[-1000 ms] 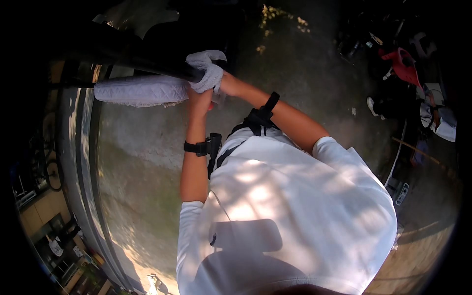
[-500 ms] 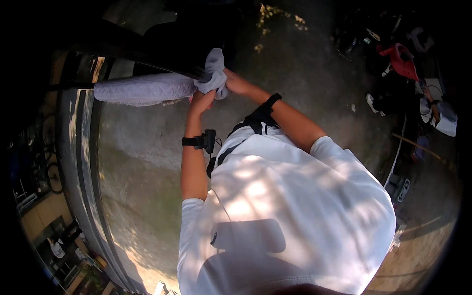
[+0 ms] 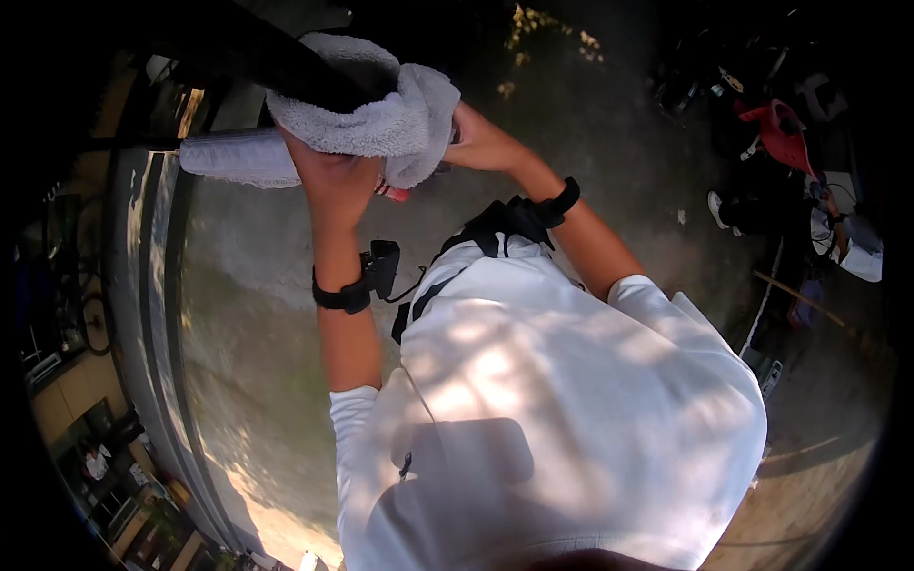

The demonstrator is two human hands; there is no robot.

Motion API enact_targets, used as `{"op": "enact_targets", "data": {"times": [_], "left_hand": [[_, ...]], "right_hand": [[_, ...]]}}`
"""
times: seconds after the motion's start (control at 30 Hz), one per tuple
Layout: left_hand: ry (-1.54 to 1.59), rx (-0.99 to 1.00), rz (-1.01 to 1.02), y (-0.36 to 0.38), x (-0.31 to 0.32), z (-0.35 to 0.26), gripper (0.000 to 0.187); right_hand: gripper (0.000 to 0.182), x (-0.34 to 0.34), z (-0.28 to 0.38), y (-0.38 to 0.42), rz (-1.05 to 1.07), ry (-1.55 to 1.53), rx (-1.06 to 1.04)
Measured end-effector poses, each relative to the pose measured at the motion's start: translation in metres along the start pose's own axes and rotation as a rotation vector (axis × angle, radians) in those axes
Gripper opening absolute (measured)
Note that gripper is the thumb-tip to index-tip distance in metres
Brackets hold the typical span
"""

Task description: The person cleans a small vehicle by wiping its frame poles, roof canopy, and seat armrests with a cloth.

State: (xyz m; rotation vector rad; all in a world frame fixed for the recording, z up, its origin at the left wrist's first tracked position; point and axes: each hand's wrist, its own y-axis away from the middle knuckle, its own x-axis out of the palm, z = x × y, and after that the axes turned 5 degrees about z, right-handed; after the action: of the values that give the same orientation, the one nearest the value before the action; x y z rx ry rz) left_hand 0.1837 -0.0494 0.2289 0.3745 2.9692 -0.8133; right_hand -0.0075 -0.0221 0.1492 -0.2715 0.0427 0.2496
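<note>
A light grey fluffy towel loops around the end of a dark bar that comes in from the upper left. My left hand grips the towel from below, its fingers partly hidden under the cloth. At the towel's right end, my right hand has its fingers closed on the bunched cloth. A small red thing shows just below the towel, too little of it to name. Behind my left hand hangs a pale quilted cloth.
The dark bar crosses the upper left. Concrete ground lies below. To the right are a red seat-like object, a person's white shoe and a long stick. A bicycle wheel stands at the far left.
Both hands and the towel have risen closer to the camera. The towel, bunched near the bar's end before, now spreads wider around the bar. My left hand has shifted left.
</note>
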Motion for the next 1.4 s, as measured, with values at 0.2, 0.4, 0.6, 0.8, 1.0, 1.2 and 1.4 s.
{"op": "enact_targets", "data": {"times": [0.2,0.4,0.6,0.8,1.0,1.2,1.4], "left_hand": [[-0.209,0.428,-0.275,-0.073,0.006,-0.063,0.105],[-0.380,0.512,-0.317,-0.073,0.027,-0.045,0.084],[-0.421,0.490,-0.327,-0.062,0.030,-0.031,0.089],[-0.489,0.520,-0.258,-0.036,0.039,0.013,0.099],[-0.409,0.247,-0.230,-0.003,0.043,0.052,0.095],[-0.060,-0.182,-0.035,0.018,0.039,0.084,0.060],[-0.393,0.015,0.232,0.065,0.030,0.135,0.042]], "right_hand": [[0.040,0.019,0.027,-0.023,0.126,-0.204,-0.014],[0.058,0.038,0.033,-0.017,-0.009,0.093,0.235],[0.066,0.038,-0.003,-0.013,0.026,0.132,0.094],[0.073,0.036,-0.056,-0.007,0.038,0.239,-0.025],[0.075,0.035,-0.087,0.003,0.095,0.239,0.095],[0.064,0.019,-0.155,-0.020,0.193,0.270,0.236],[0.060,0.004,-0.156,-0.036,0.299,0.547,-0.109]]}}
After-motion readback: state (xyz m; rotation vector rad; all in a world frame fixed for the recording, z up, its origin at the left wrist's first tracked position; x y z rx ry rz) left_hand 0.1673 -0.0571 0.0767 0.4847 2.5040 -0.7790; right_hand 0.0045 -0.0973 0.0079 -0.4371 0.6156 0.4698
